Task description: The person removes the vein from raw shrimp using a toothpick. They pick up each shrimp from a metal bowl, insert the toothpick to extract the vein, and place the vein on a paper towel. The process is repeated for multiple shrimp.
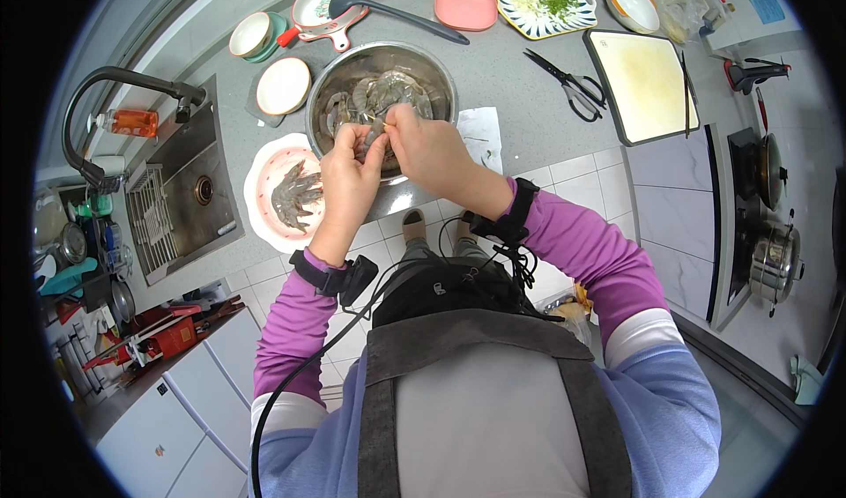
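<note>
Over the near part of a stainless steel bowl (317,104) my two hands meet at one raw shrimp (374,134). My left hand (353,171) grips the shrimp between thumb and fingers. My right hand (426,147) pinches a thin wooden toothpick (386,125) against the shrimp. More grey raw shrimp (393,91) lie in the bowl. Left of it, a scalloped pink and white plate (261,214) holds several shrimp (291,197) in a pile. A white paper sheet (481,134) with dark thin scraps on it lies right of the bowl.
Black kitchen scissors (568,81) and a cutting board (644,88) with chopsticks (686,95) lie to the right. Behind are a pink dish (465,7), a plate of chopped garnish (529,9) and a dark ladle (403,15) across a pan (310,5). The sink (192,187) is at left.
</note>
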### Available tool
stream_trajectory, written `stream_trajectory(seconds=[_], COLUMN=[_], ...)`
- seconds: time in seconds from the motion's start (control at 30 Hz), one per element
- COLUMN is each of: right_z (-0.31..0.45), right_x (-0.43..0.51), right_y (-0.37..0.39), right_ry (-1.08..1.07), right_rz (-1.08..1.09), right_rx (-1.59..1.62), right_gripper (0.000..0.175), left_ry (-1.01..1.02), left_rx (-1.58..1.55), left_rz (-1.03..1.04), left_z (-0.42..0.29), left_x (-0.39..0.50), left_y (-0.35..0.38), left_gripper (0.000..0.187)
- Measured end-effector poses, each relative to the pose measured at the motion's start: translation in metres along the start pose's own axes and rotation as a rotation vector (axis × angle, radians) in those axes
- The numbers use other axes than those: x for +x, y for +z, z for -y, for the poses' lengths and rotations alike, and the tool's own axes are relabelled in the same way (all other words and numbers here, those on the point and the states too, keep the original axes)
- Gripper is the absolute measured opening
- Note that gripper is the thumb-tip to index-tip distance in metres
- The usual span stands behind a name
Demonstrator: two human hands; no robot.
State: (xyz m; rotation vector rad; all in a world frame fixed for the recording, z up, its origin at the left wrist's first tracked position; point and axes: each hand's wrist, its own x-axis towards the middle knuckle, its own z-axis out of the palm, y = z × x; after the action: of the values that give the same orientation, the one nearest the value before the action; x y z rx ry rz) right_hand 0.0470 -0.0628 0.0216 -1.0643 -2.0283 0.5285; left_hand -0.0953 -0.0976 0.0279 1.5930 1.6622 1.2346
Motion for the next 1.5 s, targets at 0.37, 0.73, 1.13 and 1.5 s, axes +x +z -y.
stream_trajectory(seconds=[0.37, 0.73, 1.13, 1.5], right_z=[-0.010, -0.019, -0.025, -0.029], right_x=[0.009, 0.020, 0.024, 0.024], right_y=[0.006, 0.001, -0.008, -0.014], right_ry=[-0.029, 0.478, 0.853, 0.910], right_rz=[0.011, 0.263, 0.439, 0.488], right_rx=[0.009, 0.863, 1.312, 1.422], right_gripper=[0.016, 0.016, 0.011, 0.010], left_ry=[-0.023, -0.095, -0.130, -0.036], left_rx=[0.186, -0.026, -0.082, 0.013], left_rz=[0.114, 0.093, 0.153, 0.163], left_z=[-0.009, 0.013, 0.015, 0.012], left_x=[0.006, 0.002, -0.001, 0.001], left_y=[-0.008, -0.009, -0.013, -0.016], left_gripper=[0.015, 0.016, 0.014, 0.015])
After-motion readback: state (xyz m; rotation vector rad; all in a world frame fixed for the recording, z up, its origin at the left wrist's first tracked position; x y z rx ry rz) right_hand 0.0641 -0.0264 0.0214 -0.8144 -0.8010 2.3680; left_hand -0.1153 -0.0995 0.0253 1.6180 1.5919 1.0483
